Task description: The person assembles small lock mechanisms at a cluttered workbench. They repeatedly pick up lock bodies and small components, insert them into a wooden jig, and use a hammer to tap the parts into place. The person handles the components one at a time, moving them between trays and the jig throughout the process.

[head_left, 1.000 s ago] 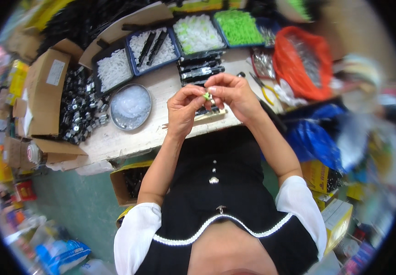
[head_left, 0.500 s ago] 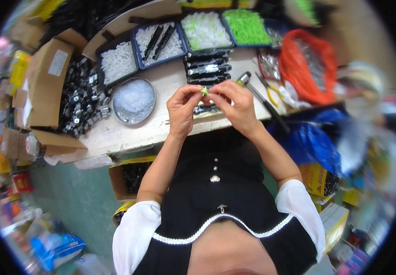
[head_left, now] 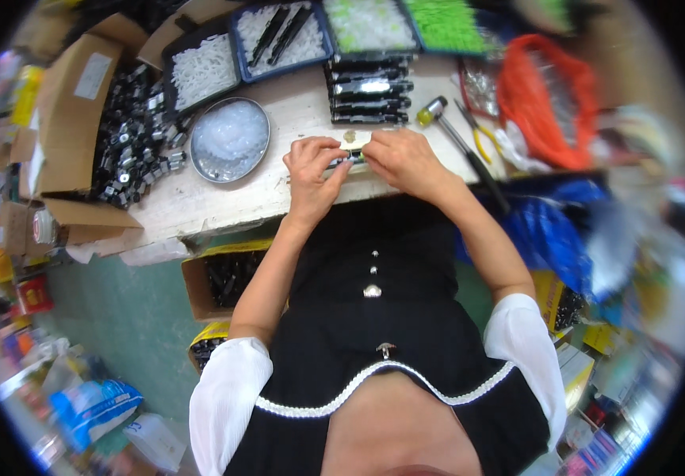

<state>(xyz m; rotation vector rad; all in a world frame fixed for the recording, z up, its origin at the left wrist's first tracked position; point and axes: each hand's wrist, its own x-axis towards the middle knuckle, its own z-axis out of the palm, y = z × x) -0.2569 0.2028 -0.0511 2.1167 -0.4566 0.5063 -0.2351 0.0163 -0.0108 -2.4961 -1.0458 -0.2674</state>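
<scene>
Fingers [head_left: 316, 146] hold a slim part [head_left: 355, 156] between table edge [head_left: 231, 221] and black stack [head_left: 370, 89].

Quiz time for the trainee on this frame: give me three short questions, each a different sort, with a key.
1. True or false: the left hand and the right hand meet at a small dark piece.

2. What colour is the open bag of small parts, right of the pliers?
A. Green
B. Orange-red
C. Black

3. How many long black pieces lie across the blue tray of white parts?

Key:
1. True
2. B
3. Two
</scene>
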